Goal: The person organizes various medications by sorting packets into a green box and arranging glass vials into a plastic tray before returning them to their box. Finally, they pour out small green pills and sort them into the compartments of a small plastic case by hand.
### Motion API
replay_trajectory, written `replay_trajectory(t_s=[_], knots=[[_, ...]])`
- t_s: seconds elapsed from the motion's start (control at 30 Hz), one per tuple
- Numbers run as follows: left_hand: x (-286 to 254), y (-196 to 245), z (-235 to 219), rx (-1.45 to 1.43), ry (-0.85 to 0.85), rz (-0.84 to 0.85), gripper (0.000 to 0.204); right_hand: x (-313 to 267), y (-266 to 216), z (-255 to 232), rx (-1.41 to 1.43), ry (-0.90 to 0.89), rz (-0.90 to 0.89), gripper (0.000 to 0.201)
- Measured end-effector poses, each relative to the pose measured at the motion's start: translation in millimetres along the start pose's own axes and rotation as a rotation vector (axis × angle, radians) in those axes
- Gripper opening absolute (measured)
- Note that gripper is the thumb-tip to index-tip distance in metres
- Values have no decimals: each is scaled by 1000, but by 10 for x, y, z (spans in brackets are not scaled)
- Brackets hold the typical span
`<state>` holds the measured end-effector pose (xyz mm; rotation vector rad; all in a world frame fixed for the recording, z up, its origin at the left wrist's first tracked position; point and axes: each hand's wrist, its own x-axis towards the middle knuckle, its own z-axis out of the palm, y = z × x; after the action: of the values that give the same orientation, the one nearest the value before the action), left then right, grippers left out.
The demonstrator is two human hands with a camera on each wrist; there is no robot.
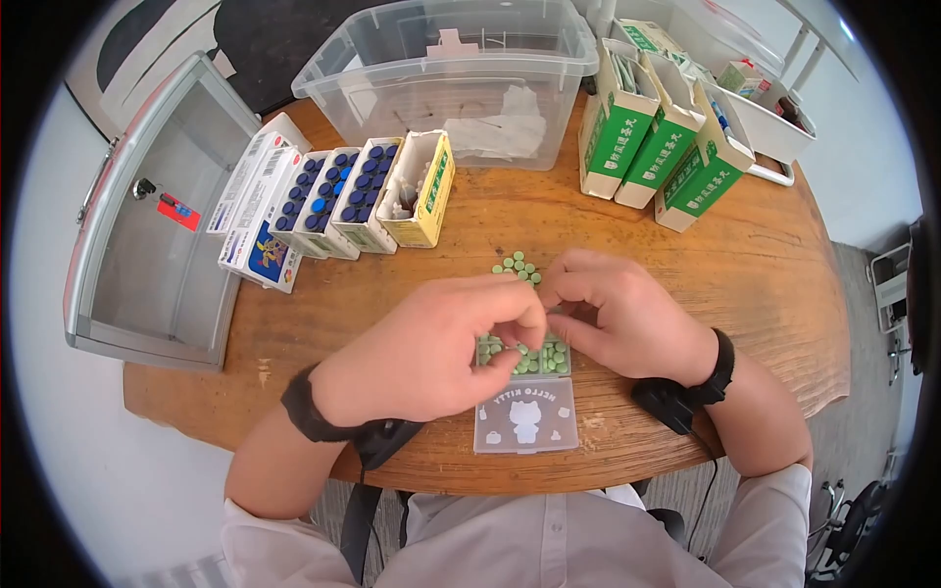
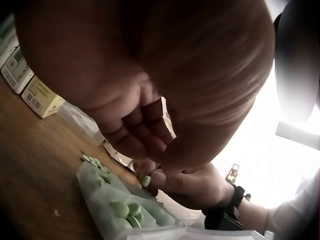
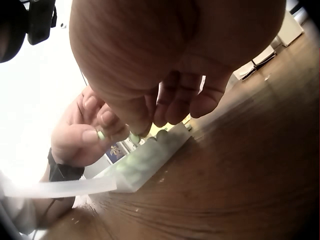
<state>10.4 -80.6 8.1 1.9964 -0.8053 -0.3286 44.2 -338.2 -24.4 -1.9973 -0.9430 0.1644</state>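
My left hand (image 1: 421, 338) and right hand (image 1: 632, 318) hover close together over a small translucent pill box. Thumb and forefinger of the left hand pinch a green tablet (image 3: 101, 135). Another green tablet (image 2: 146, 181) sits at the right hand's thumb tip, pinched there. Several green tablets (image 1: 556, 357) lie in the box's compartments, partly hidden by the left fingers. The box's lid (image 1: 527, 416), printed with a white cat figure and HELLO KITTY, is folded open toward me. Beyond the box, loose green tablets (image 1: 517, 267) lie in a small group on the wooden table (image 1: 323, 323).
Cartons of blue-capped vials (image 1: 368, 181) and a yellow carton (image 1: 427, 230) stand at back left, beside a clear-fronted case (image 1: 147, 265). A clear plastic bin (image 1: 451, 108) is at the back. Green-and-white cartons (image 1: 701, 181) stand at back right, near a white container (image 1: 784, 122).
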Motion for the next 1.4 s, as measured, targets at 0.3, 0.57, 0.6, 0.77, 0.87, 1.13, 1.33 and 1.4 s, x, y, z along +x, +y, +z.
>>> replay_trajectory(t_s=[0.3, 0.57, 0.6, 0.77, 0.87, 1.13, 1.33, 1.4], knots=[[80, -476, 5, 399, 224, 67, 31, 145, 135, -101, -121, -1, 40, 19], [82, -456, -55, 362, 172, -27, 18, 285, 209, -155, -184, -129, -8, 12], [76, -450, -57, 343, 192, -34, 17, 289, 198, -158, -190, -111, 35, 11], [66, -406, -71, 224, 205, -151, 13, 233, 282, -141, -219, -62, 2, 13], [51, -382, -71, 177, 239, -172, 12, 214, 287, -131, -213, -29, -5, 13], [-17, -126, -85, 43, 103, -61, 11, 199, 78, -87, 73, -138, -6, 10], [31, -309, -66, 232, 202, -6, 16, 204, 291, -31, -133, 49, -107, 15], [42, -391, -33, 279, 225, -9, 20, 205, 328, -23, -217, 128, -154, 17]])
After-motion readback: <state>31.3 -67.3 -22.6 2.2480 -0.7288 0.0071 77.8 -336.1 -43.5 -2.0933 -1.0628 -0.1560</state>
